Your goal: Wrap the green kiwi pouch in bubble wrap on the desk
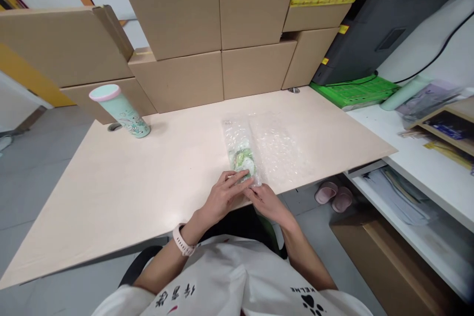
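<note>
A sheet of clear bubble wrap [279, 145] lies near the table's front edge. Its left part covers a green-and-white printed item [244, 159] whose kind I cannot make out. My left hand [227, 190], with a pale watch on the wrist, rests its outstretched fingers on the near end of the wrapped item. Just to the right, my right hand [264, 201] has its fingers bent around the near edge of the wrap, with the fingertips partly hidden. The two hands nearly touch.
A mint tumbler [124, 113] with a pink rim stands at the table's back left. Cardboard boxes [185, 79] form a wall along the back. On the right are a green crate [357, 91] and a white desk [385, 126]. Pink slippers [333, 196] lie on the floor.
</note>
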The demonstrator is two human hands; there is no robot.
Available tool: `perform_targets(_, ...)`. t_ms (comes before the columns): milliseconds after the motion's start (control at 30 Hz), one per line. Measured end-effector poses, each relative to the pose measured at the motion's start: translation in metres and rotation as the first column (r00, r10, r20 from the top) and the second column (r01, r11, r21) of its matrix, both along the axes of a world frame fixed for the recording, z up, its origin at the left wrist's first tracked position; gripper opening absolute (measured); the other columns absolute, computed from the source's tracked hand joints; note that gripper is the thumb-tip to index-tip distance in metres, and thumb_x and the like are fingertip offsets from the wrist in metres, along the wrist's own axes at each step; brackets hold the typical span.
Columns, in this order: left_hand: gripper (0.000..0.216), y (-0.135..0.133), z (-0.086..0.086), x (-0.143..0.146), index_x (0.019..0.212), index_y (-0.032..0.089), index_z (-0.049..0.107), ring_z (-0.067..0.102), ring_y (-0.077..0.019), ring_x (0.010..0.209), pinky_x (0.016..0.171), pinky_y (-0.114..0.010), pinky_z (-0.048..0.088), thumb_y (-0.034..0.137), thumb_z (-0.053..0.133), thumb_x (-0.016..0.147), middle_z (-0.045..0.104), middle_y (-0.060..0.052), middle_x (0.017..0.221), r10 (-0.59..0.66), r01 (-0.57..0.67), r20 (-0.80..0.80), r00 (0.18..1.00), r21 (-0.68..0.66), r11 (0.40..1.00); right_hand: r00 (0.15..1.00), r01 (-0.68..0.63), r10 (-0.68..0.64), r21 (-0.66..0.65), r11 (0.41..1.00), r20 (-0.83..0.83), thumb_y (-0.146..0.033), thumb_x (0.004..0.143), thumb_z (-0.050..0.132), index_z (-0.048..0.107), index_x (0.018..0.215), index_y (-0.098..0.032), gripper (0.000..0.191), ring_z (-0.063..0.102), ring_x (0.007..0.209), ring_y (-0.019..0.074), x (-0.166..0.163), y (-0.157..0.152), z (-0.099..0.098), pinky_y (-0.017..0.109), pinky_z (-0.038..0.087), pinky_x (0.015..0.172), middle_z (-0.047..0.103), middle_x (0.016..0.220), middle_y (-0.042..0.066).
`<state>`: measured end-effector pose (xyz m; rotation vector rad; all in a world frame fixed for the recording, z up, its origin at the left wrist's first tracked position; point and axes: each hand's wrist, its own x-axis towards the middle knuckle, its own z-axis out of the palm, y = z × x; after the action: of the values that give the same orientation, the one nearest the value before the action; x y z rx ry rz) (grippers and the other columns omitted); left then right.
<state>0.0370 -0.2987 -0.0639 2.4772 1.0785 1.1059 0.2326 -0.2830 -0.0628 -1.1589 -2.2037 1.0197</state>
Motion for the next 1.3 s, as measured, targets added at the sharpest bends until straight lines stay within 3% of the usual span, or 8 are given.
perform_targets(200, 0.045, 0.011, 0.001, 0.006, 0.142, 0.035, 0.054, 0.052, -0.0247, 0.109, 0.082, -0.037, 0.058, 0.021, 0.053, 0.099, 0.059, -0.006, 0.141, 0.039, -0.038, -0.265, 0.963, 0.01, 0.999, 0.949, 0.142, -0.242, 0.413, 0.9, 0.201, -0.038, 0.103, 0.043, 0.072, 0.079, -0.02, 0.042, 0.054, 0.096, 0.0306, 0.001, -0.014, -0.001, 0.045, 0.045, 0.084, 0.069, 0.086, 0.013)
perform_targets(433, 0.044, 0.012, -0.002, 0.024, 0.138, 0.038, 0.058, 0.055, -0.0267, 0.111, 0.081, -0.034, 0.057, 0.034, 0.063, 0.094, 0.061, -0.006, 0.137, 0.078, -0.1, -0.218, 0.973, -0.092, 0.991, 0.951, 0.261, -0.308, 0.472, 0.842, 0.023, -0.035, 0.101, 0.051, 0.068, 0.097, -0.022, 0.022, 0.056, 0.095, 0.0286, 0.009, -0.02, -0.018, 0.044, 0.049, 0.082, 0.07, 0.091, 0.01)
perform_targets(600, 0.046, 0.014, -0.001, 0.033, 0.137, 0.04, 0.057, 0.054, -0.0262, 0.107, 0.066, -0.027, 0.053, 0.023, 0.062, 0.094, 0.061, -0.005, 0.136, 0.103, -0.133, -0.202, 0.974, -0.141, 0.981, 0.901, 0.352, -0.433, 0.546, 0.76, 0.021, -0.038, 0.1, 0.053, 0.059, 0.107, -0.022, 0.018, 0.054, 0.114, 0.0321, 0.012, -0.025, -0.031, 0.048, 0.046, 0.091, 0.066, 0.111, 0.013)
perform_targets(800, 0.044, 0.024, 0.001, 0.046, 0.133, 0.035, 0.058, 0.053, -0.0277, 0.106, 0.06, -0.026, 0.052, 0.014, 0.057, 0.094, 0.061, -0.007, 0.131, 0.126, -0.171, -0.284, 0.95, -0.139, 0.975, 0.867, 0.454, -0.495, 0.511, 0.73, -0.063, -0.041, 0.099, 0.052, 0.051, 0.093, -0.022, 0.019, 0.057, 0.09, 0.0261, 0.013, -0.017, -0.035, 0.043, 0.049, 0.08, 0.06, 0.091, 0.009)
perform_targets(967, 0.038, 0.037, 0.001, 0.058, 0.125, 0.032, 0.064, 0.053, -0.0293, 0.112, 0.069, -0.03, 0.057, 0.012, 0.054, 0.094, 0.061, -0.011, 0.124, 0.14, -0.185, -0.209, 0.968, -0.214, 0.959, 0.818, 0.572, -0.541, 0.37, 0.732, -0.197, -0.04, 0.098, 0.054, 0.053, 0.114, -0.02, 0.026, 0.062, 0.094, 0.0235, 0.017, -0.009, -0.023, 0.037, 0.054, 0.073, 0.057, 0.113, 0.014)
perform_targets(1067, 0.039, 0.036, 0.004, 0.058, 0.126, 0.032, 0.064, 0.051, -0.0302, 0.115, 0.074, -0.035, 0.059, 0.012, 0.052, 0.094, 0.06, -0.011, 0.126, 0.108, -0.173, -0.249, 0.962, -0.253, 0.952, 0.862, 0.491, -0.496, 0.404, 0.772, -0.102, -0.038, 0.1, 0.051, 0.05, 0.136, -0.02, 0.041, 0.062, 0.108, 0.0269, 0.02, -0.008, -0.018, 0.04, 0.055, 0.08, 0.05, 0.139, 0.019)
perform_targets(1167, 0.036, 0.026, 0.006, 0.05, 0.125, 0.031, 0.064, 0.05, -0.0311, 0.12, 0.088, -0.045, 0.057, 0.017, 0.056, 0.093, 0.057, -0.01, 0.133, 0.098, -0.135, -0.124, 0.987, -0.347, 0.928, 0.887, 0.374, -0.46, 0.519, 0.768, 0.041, -0.035, 0.101, 0.049, 0.052, 0.139, -0.024, 0.04, 0.056, 0.121, 0.0334, 0.022, -0.007, -0.019, 0.052, 0.046, 0.096, 0.055, 0.141, 0.017)
perform_targets(1300, 0.046, 0.009, 0.0, 0.039, 0.134, 0.027, 0.057, 0.042, -0.0313, 0.136, 0.114, -0.057, 0.037, 0.021, 0.064, 0.089, 0.047, -0.011, 0.146, 0.407, -0.259, 0.235, 0.882, -0.481, 0.838, 0.884, 0.323, -0.456, 0.565, 0.759, 0.107, -0.037, 0.101, 0.05, 0.05, 0.143, -0.027, 0.043, 0.046, 0.135, 0.0352, 0.026, -0.005, -0.025, 0.058, 0.033, 0.109, 0.056, 0.142, 0.014)
